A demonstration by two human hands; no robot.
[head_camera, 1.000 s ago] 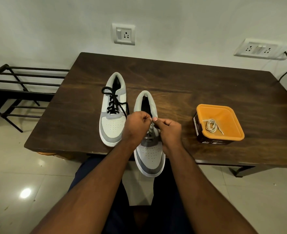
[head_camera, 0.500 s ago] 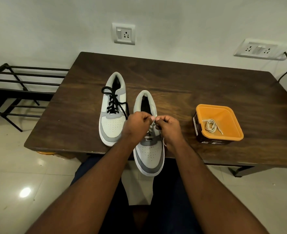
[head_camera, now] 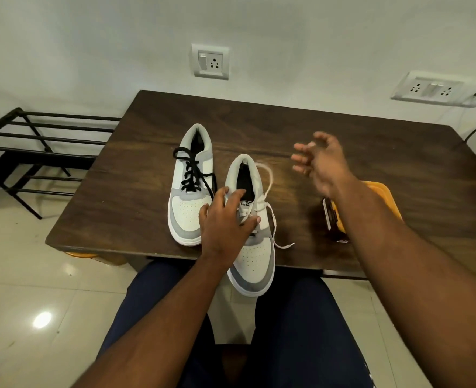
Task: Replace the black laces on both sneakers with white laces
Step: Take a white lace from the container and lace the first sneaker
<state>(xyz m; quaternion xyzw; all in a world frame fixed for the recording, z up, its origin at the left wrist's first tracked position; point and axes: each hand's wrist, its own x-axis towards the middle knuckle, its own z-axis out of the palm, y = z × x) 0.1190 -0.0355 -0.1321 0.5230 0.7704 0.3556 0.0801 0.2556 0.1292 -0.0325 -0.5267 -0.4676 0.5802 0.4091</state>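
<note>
With the left hand [head_camera: 225,219] spread flat on the near sneaker [head_camera: 252,233] overhanging the surface [head_camera: 136,175] edge and the right hand's [head_camera: 322,163] fingers [head_camera: 301,158] spread, empty, the loose white lace [head_camera: 270,217] could slip out.

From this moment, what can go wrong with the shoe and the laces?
1. The right sneaker sticks out past the table edge; only the left hand rests on it, so it may tip off.
2. The white lace lies loose while the right hand is raised and open, so it might slip back out of the eyelets.
3. The left sneaker keeps its black lace.
</note>
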